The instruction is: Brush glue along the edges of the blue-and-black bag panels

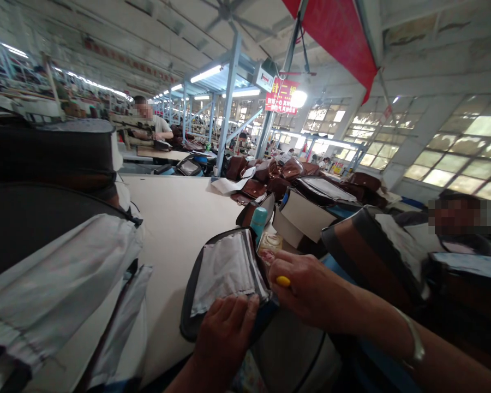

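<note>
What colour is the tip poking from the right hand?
The tip is yellow, clearest in the head view.

Bag-sewing factory hall: piled brown leather bags (292, 169), long white table (163, 218), blue metal frames (229, 103), multi-paned windows (470, 150).

The left hand (229, 333) lies on the pale lining (225, 267) of a dark-edged bag piece (188, 305) on the white tabletop (175, 207). The right hand (306, 286) grips a tool with a yellow handle (283, 281), near a teal-capped bottle (259, 217). Brown bags (292, 169) are heaped beyond; a person (157, 124) sits farther back, left of a blue post (229, 103).
</note>
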{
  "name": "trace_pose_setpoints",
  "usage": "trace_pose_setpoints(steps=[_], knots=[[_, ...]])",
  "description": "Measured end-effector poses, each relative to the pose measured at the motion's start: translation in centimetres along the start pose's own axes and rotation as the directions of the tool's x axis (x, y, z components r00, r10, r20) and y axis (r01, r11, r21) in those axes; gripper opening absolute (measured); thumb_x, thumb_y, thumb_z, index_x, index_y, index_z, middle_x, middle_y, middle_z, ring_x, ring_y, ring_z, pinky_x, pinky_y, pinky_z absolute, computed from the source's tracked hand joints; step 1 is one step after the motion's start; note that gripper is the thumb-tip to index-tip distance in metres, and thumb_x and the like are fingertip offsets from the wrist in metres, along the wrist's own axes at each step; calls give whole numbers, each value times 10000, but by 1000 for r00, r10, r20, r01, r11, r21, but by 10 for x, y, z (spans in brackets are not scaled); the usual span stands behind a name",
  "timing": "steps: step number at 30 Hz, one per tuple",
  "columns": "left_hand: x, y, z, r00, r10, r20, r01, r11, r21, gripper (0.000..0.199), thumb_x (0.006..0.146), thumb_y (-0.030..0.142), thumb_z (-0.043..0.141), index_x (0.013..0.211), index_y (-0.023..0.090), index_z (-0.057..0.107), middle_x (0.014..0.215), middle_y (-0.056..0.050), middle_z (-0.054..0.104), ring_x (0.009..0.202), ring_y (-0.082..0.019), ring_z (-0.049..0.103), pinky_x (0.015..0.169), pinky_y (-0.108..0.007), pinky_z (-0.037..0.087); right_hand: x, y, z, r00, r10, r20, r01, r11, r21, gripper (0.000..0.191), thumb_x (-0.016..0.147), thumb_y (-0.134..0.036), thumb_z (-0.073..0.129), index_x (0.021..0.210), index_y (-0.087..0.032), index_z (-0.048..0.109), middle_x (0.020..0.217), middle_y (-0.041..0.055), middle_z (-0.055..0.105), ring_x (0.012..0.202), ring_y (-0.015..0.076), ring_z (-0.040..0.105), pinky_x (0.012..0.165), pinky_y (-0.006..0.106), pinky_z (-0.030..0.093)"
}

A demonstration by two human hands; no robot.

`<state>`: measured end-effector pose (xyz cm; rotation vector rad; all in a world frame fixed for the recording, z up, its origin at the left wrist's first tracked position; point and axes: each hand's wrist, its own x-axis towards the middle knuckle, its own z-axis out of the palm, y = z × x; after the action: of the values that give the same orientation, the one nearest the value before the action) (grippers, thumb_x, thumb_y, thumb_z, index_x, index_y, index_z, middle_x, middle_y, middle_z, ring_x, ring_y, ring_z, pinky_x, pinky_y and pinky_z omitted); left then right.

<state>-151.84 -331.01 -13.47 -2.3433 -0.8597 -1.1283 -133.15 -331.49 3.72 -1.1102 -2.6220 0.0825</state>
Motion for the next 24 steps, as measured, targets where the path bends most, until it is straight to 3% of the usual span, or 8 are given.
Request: trace_pose_setpoints(steps=[3, 7, 10, 12, 14, 16, 19, 24], knots=[[0, -8, -8, 997, -49, -57, 48, 999, -18, 286, 959, 93, 494, 1200, 127, 645, 960, -108, 692, 815, -232, 634, 725, -366, 489, -8, 6, -11, 955, 118, -270, -74, 983, 169, 115, 900, -139, 583, 805, -200, 603, 825, 19, 613, 720, 151, 581, 659, 286, 476], [6, -26, -27, 949, -290, -120, 272, 951, -150, 251, 977, 175, 535, 1196, 184, 658, 1008, -90, 676, 908, -211, 635, 818, -328, 508, -27, 18, -5, 686, 435, -584, -46, 826, 561, 62, 881, -250, 715, 848, -204, 689, 907, 27, 679, 755, 152, 664, 689, 264, 563], [8, -37, -38, 870, -482, -107, 437, 852, -289, 199, 981, 229, 566, 1146, 213, 676, 1003, -54, 655, 926, -185, 632, 826, -283, 520, -37, 26, 24, 537, 696, -477, 169, 465, 869, 122, 840, -286, 773, 901, -202, 709, 973, 30, 694, 681, 126, 680, 652, 244, 602], [8, -42, -42, 828, -556, -70, 498, 788, -363, 178, 986, 254, 561, 1107, 228, 688, 965, -28, 651, 897, -170, 635, 797, -263, 523, -38, 27, 47, 537, 776, -331, 262, 219, 940, 134, 833, -286, 783, 905, -198, 712, 934, 21, 696, 648, 105, 666, 624, 214, 596], [5, -45, -45, 788, -614, -42, 550, 733, -400, 172, 988, 272, 556, 1084, 236, 694, 931, -12, 650, 871, -162, 637, 776, -256, 521, -35, 24, 65, 569, 785, -245, 276, 98, 956, 142, 832, -289, 787, 902, -189, 715, 898, 24, 693, 655, 109, 664, 622, 209, 599], [3, -47, -47, 766, -642, -20, 580, 704, -409, 164, 982, 286, 563, 1060, 242, 700, 910, -5, 649, 857, -162, 636, 766, -256, 517, -28, 17, 71, 583, 769, -262, 268, 123, 956, 148, 836, -298, 785, 902, -185, 716, 921, 37, 697, 676, 122, 672, 656, 235, 613], [2, -44, -48, 763, -646, 32, 592, 678, -436, 159, 975, 302, 568, 1029, 248, 707, 902, -2, 646, 855, -164, 638, 766, -258, 513, -11, 2, 63, 590, 703, -397, 241, 317, 917, 134, 842, -296, 779, 900, -196, 710, 967, 45, 700, 709, 141, 681, 700, 271, 616], [3, -37, -49, 728, -674, 123, 632, 592, -500, 155, 965, 320, 574, 1016, 245, 701, 921, -2, 642, 867, -161, 645, 784, -251, 516, 21, -17, 43, 744, 371, -556, 197, 673, 713, 41, 886, -228, 692, 853, -206, 683, 883, 38, 680, 828, 185, 654, 698, 298, 550]])
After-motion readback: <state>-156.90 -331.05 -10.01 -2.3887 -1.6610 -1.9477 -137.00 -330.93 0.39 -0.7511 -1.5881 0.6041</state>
